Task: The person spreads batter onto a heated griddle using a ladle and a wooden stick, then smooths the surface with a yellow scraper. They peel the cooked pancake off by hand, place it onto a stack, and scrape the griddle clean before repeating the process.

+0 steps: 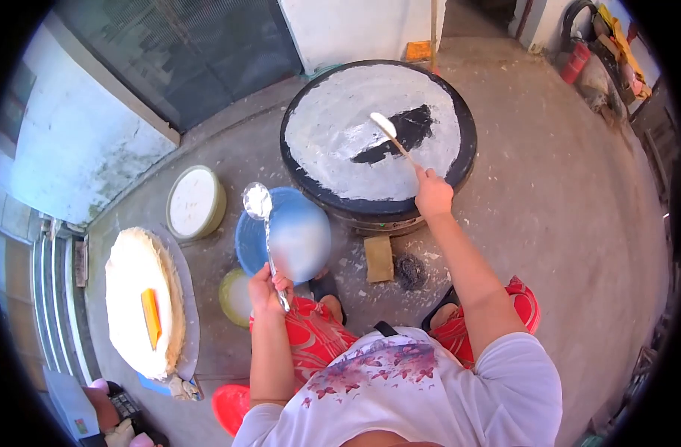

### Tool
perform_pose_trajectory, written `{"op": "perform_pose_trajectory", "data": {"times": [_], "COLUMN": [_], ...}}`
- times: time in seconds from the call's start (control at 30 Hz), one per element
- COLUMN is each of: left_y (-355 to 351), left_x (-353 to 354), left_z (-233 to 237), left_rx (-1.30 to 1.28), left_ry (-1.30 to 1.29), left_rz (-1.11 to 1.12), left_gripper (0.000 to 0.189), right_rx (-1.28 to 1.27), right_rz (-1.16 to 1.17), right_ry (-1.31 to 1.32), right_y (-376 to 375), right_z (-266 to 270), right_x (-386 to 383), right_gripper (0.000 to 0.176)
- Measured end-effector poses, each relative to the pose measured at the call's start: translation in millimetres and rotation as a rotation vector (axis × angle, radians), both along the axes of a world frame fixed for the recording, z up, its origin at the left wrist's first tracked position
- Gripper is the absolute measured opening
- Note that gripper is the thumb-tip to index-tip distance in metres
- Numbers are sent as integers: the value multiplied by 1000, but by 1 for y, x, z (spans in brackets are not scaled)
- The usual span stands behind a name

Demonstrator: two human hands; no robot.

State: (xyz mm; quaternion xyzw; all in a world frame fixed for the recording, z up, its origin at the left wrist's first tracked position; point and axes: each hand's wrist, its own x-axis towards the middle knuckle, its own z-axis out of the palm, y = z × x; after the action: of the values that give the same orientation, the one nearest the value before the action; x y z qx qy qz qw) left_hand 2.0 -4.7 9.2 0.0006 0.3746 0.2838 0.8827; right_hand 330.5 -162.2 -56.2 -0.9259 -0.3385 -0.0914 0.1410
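My right hand (433,192) is closed round the thin wooden handle of a batter spreader (383,124). The white-coated head of the spreader is over the large round black griddle (470,141). Pale batter (340,97) covers most of the griddle, with a bare black patch near the middle. In my left hand (268,290) is a metal ladle (258,201), held upright by its handle, its bowl coated white. The ladle is above the left side of a blue basin (245,242); a blurred patch hides part of the basin's inside.
Left of the basin stands a tub (220,212) of white batter. A large stack of thin pancakes (132,268) bears a yellow-orange block (151,316). A greenish bowl (228,302) sits by my left knee. A tan cloth (379,259) and dark scrubber (410,272) lie before the griddle.
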Motion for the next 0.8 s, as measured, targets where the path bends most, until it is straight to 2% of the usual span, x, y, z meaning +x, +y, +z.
{"op": "perform_pose_trajectory", "data": {"times": [0.07,0.13,0.17,0.2,0.27,0.33,0.43,0.5,0.53,0.6,0.63,0.73,0.8], "left_y": [1,2,1,1,0,-3,1,1,1,0,-1,-4,-1], "left_x": [-1,0,1,2,3,4,5,3,4,8,10,9,12], "left_z": [-3,-4,-4,-4,-5,3,2,-1,-1,0,1,3,3], "left_rx": [-22,-5,11,12,32,3,-7,5,8,13,11,3,3], "left_ry": [-58,-49,-39,-37,-32,-16,-30,-40,-47,-53,-48,-3,11], "left_rz": [-11,-3,10,9,12,-6,-40,-54,-44,-33,-28,-27,-38], "left_gripper": [32,32,32,32,32,29,29,31,31,31,31,31,31], "right_rx": [44,239,285,287,57,-68,-27,207,209,187,46,6,30], "right_rz": [-48,-129,9,7,139,-35,-102,-202,-206,24,15,-137,-152], "right_ry": [0,203,113,115,10,-19,-25,151,150,82,37,-32,-11], "right_y": [-2,1,-2,-4,-14,-18,-22,-20,-19,-19,-20,-30,-36], "right_z": [6,2,-7,-10,-17,-12,5,5,2,-5,-7,-7,0], "right_x": [2,-23,-36,-32,-21,16,31,12,-1,-19,-13,37,45], "right_gripper": [39,39,38,38,40,41,40,41,41,40,39,35,31]}}
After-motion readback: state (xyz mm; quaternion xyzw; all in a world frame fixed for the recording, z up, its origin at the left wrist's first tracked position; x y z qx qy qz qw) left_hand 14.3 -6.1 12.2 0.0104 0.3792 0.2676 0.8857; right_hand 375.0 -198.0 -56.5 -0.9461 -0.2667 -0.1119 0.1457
